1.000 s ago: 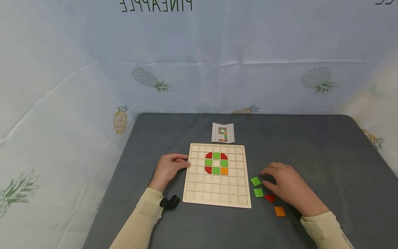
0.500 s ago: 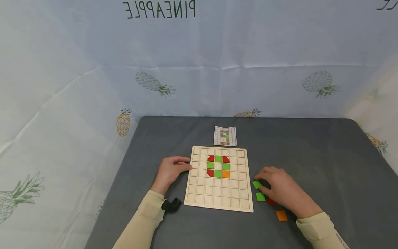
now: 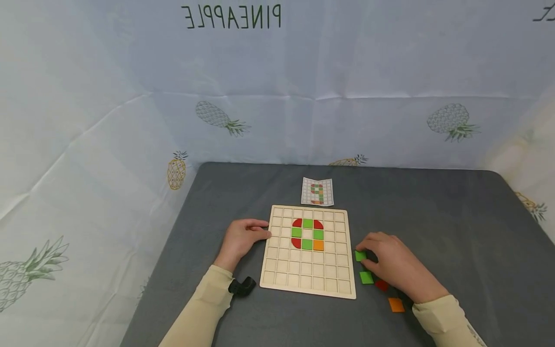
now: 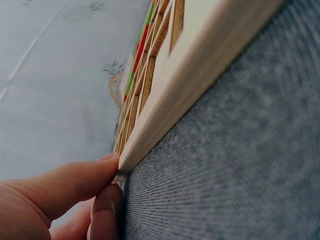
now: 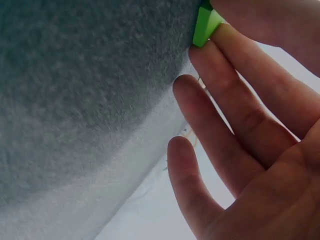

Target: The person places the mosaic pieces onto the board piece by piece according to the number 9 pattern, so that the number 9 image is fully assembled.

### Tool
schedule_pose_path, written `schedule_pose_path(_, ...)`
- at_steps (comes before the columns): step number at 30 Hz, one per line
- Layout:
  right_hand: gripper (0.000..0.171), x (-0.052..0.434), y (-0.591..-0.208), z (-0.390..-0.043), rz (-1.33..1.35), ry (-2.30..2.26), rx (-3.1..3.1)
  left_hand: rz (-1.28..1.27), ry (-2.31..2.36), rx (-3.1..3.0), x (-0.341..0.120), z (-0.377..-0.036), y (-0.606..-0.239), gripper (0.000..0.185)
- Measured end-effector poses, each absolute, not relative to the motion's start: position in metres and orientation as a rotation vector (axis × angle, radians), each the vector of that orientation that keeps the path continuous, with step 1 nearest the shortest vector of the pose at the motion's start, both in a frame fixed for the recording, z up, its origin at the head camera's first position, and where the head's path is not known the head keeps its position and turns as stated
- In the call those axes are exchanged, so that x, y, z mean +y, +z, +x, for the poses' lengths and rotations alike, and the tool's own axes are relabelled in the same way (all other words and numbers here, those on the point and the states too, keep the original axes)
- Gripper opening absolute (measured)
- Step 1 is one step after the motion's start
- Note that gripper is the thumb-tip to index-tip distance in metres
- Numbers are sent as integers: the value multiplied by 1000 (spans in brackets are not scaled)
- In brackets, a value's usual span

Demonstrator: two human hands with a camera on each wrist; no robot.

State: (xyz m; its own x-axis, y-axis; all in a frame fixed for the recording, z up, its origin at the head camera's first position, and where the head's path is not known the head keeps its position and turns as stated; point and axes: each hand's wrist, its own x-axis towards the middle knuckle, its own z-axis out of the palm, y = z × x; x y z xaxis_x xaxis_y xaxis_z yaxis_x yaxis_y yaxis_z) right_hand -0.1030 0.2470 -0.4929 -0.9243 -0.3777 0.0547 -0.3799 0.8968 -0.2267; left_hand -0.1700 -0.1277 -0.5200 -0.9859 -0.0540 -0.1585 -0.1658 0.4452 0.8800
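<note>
Green square tile (image 3: 360, 256) on the grey mat just right of the wooden grid board (image 3: 309, 286), pinched between thumb and fingertips of right hand (image 3: 392, 266). Best lifted level, kept clear of neighbouring green tile (image 3: 366, 277). Left hand (image 3: 243, 238) braced against board's left edge, fingers relaxed, gripping nothing.

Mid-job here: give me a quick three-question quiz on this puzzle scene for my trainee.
1. True or false: the right hand pinches a green tile.
2. What does the left hand touch?
A. the pattern card
B. the wooden board's left edge
C. the orange tile
3. How many loose tiles lie on the grey mat, apart from the pinched one?

Key:
1. True; the right wrist view shows it between thumb and finger.
2. B, the wooden board.
3. Three: green, red, orange.
</note>
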Motion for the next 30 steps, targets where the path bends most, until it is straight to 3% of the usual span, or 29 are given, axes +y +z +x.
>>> schedule_pose_path(30,22,173,-480,-118,802,449,-2952,-177,1595,2578,-130,-171,-523,28)
